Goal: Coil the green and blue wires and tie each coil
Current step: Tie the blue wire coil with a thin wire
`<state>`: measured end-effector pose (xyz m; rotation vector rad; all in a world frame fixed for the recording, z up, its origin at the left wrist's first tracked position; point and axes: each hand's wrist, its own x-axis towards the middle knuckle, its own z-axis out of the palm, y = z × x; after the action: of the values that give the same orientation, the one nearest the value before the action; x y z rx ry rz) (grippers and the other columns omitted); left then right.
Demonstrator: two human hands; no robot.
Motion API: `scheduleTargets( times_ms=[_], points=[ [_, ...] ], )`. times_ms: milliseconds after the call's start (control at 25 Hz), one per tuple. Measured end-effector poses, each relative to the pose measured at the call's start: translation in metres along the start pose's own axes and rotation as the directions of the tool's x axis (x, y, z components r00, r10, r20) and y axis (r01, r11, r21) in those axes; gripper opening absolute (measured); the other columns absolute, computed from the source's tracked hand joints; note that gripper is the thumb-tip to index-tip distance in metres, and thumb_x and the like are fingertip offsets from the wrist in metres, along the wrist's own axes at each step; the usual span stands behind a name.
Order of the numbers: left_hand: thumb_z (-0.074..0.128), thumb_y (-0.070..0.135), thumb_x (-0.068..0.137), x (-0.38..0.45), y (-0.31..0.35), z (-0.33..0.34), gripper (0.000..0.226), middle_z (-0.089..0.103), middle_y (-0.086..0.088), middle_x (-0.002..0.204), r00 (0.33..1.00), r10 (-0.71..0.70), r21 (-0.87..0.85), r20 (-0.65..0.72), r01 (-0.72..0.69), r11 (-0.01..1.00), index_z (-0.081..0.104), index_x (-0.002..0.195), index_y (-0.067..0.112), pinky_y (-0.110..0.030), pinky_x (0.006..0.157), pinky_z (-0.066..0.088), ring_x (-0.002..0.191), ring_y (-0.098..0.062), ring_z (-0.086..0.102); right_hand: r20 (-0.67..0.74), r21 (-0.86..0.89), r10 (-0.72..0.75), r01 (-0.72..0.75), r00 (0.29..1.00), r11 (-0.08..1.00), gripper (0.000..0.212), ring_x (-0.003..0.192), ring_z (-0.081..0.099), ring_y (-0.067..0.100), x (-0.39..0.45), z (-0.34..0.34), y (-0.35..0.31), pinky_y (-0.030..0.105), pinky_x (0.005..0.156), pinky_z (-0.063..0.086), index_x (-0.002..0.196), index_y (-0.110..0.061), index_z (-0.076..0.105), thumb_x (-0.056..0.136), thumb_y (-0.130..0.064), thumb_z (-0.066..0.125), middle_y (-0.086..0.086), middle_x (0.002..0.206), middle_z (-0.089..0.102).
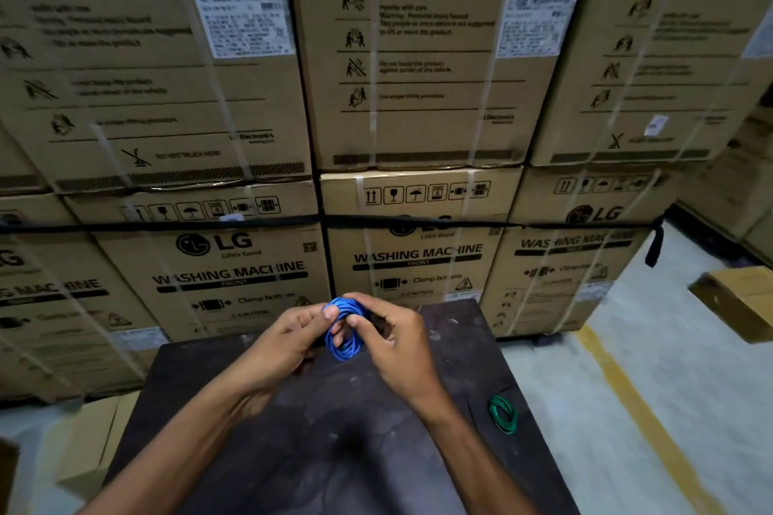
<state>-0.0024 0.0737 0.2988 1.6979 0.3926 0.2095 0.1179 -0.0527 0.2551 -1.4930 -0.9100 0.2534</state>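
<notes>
Blue wire coil (344, 337) held above the far part of a dark bench (293, 452), pinched at its top by curled fingers of the left hand (288, 337) and right hand (393, 337); green wire coil (503, 414) flat near the bench's right edge; stacked washing-machine cartons (234, 263) beyond.

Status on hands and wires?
Both hands, left hand and right hand, gripping blue coil above table. Green coil lying on table. Nothing obstructing.
</notes>
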Motion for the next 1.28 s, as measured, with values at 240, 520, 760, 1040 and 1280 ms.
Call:
scheduleTargets(
  times_ms=[240, 520, 760, 1040, 1280],
  points=[
    [0.044, 0.034, 0.108, 0.027, -0.030, 0.035, 0.039, 0.043, 0.011, 0.053, 0.998, -0.049, 0.000, -0.046, 0.049, 0.999, 0.054, 0.076, 0.013, -0.019, 0.045, 0.017, 0.047, -0.002, 0.026, -0.032, 0.034, 0.156, -0.155, 0.987, 0.987, 0.033, 0.103, 0.072, 0.006, -0.004, -0.020, 0.055, 0.026, 0.093, 0.056, 0.123, -0.010, 0.072, 0.090, -0.010, 0.072, -0.004, 0.114, 0.075],
    [0.044, 0.030, 0.108, 0.061, -0.097, 0.073, 0.041, 0.028, 0.011, 0.049, 0.981, -0.183, 0.056, -0.063, 0.186, 0.981, 0.052, 0.072, 0.014, -0.023, 0.045, 0.012, 0.045, -0.006, 0.018, -0.180, -0.191, 0.385, -0.417, 0.905, 0.889, 0.020, 0.087, 0.066, -0.009, -0.074, -0.071, 0.178, 0.015, 0.080, 0.053, 0.112, -0.019, 0.076, 0.095, -0.018, 0.066, -0.011, 0.104, 0.074],
    [0.038, 0.005, 0.109, 0.072, -0.126, 0.118, 0.034, 0.041, 0.007, 0.035, 0.953, -0.298, 0.052, -0.052, 0.300, 0.952, 0.049, 0.077, 0.003, -0.006, 0.040, 0.028, 0.033, 0.003, 0.034, -0.396, -0.413, 0.591, -0.711, 0.703, 0.569, 0.020, 0.073, 0.070, 0.022, -0.184, -0.122, 0.291, 0.028, 0.066, 0.050, 0.066, -0.025, 0.061, 0.079, -0.010, 0.059, -0.002, 0.071, 0.071],
    [0.037, 0.008, 0.109, 0.079, -0.157, 0.138, 0.032, 0.041, 0.011, 0.035, 0.921, -0.390, 0.029, -0.017, 0.391, 0.920, 0.049, 0.080, 0.003, -0.004, 0.041, 0.029, 0.033, 0.004, 0.035, -0.434, -0.396, 0.646, -0.777, 0.628, 0.489, 0.019, 0.082, 0.060, 0.021, -0.208, -0.109, 0.318, 0.034, 0.074, 0.048, 0.092, -0.014, 0.065, 0.080, -0.023, 0.077, 0.003, 0.086, 0.065],
    [0.039, 0.010, 0.109, 0.072, -0.189, 0.143, 0.030, 0.044, 0.010, 0.038, 0.884, -0.468, 0.043, 0.010, 0.467, 0.883, 0.050, 0.082, 0.002, -0.005, 0.039, 0.028, 0.033, 0.004, 0.036, -0.259, -0.523, 0.540, -0.586, 0.801, 0.619, 0.022, 0.097, 0.062, 0.026, -0.187, -0.101, 0.341, 0.036, 0.088, 0.049, 0.110, -0.017, 0.074, 0.090, -0.024, 0.067, 0.004, 0.103, 0.067]
  ],
)
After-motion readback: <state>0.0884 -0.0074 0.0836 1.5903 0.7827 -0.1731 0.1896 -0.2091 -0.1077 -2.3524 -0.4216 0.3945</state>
